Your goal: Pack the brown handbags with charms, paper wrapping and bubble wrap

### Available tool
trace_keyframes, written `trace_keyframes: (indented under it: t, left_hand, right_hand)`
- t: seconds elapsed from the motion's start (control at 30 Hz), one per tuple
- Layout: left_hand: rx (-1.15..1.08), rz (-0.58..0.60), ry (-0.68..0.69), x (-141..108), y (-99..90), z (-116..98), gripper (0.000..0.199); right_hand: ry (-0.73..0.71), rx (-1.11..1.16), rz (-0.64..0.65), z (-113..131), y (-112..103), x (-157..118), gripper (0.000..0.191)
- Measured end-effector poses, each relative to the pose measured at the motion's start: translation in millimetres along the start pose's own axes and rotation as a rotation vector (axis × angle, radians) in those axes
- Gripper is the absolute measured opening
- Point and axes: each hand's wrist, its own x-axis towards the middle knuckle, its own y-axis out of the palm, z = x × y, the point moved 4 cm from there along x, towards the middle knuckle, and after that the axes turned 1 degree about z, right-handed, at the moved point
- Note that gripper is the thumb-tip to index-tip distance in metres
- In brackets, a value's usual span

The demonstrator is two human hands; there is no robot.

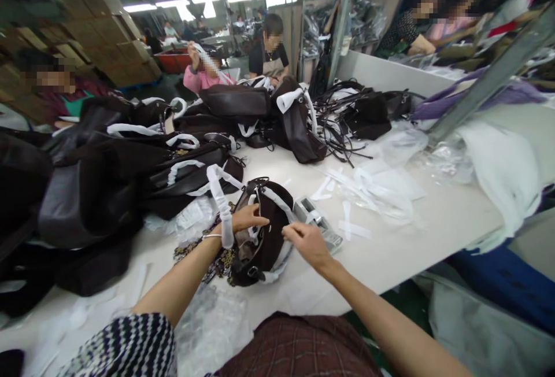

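A dark brown handbag (274,244) lies on the table in front of me, its handles wrapped in white padding. Over the bag's opening is my left hand (248,218), fingers stretched out and thumb apart, with a white wrapped handle (225,218) looped across the wrist. My right hand (309,243) is closed in a pinch just off the bag's right side; anything between its fingertips is too small to make out. A grey tape dispenser (332,238) stands right behind that hand. Metal chains (225,261) lie beside the bag's left edge.
Brown bags (69,198) are heaped at the left, and more bags (236,101) lie across the back. White strips (353,229) and clear plastic (399,143) lie at the right. A slanted metal post (489,82) rises there. Several people work beyond the table.
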Motion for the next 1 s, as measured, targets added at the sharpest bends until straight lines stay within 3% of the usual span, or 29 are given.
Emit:
trace_keyframes:
  t: [0.07, 0.13, 0.27, 0.4, 0.47, 0.53, 0.67, 0.73, 0.83, 0.93, 1.0]
  left_hand:
    - [-0.001, 0.01, 0.009, 4.0, 3.5, 1.9, 0.035]
    - [-0.027, 0.039, 0.024, 4.8, 7.6, -3.0, 0.041]
    - [-0.103, 0.164, 0.077, -1.9, 19.6, -18.1, 0.047]
    - [-0.185, 0.146, 0.081, -18.6, 16.7, -20.7, 0.033]
    - [-0.248, 0.068, 0.023, -33.2, 6.3, -17.2, 0.029]
    - [-0.367, -0.006, -0.023, -51.4, -4.6, -14.7, 0.033]
    - [-0.669, -0.113, -0.013, -84.4, -14.3, -12.5, 0.035]
    - [-0.803, -0.236, -0.006, -97.3, -17.8, -4.2, 0.029]
    - [-1.105, -0.54, 0.045, -122.8, -30.3, 22.4, 0.022]
    - [-1.408, -0.809, 0.144, -160.2, -40.2, 52.6, 0.039]
    - [-1.461, -0.872, 0.225, -182.0, -38.9, 59.6, 0.045]
  right_hand:
    - [0.102, -0.081, -0.089, -19.6, -20.7, 17.5, 0.024]
    - [0.133, -0.163, -0.088, -35.1, -27.2, 37.5, 0.02]
    - [0.188, -0.284, 0.046, -61.9, -5.6, 67.4, 0.05]
    - [0.247, -0.282, 0.17, -80.6, 17.4, 70.5, 0.028]
    - [0.247, -0.289, 0.169, -84.0, 18.2, 70.9, 0.028]
    - [0.251, -0.304, 0.137, -84.1, 16.3, 76.3, 0.04]
    - [0.291, -0.326, 0.158, -76.9, 26.7, 98.1, 0.054]
    - [0.331, -0.333, 0.243, -72.0, 36.5, 106.1, 0.042]
    - [0.397, -0.327, 0.413, -64.4, 38.2, 106.2, 0.013]
    - [0.453, -0.301, 0.613, -51.2, 14.1, 99.1, 0.008]
    - [0.539, -0.153, 0.797, -32.8, -7.5, 95.5, 0.012]
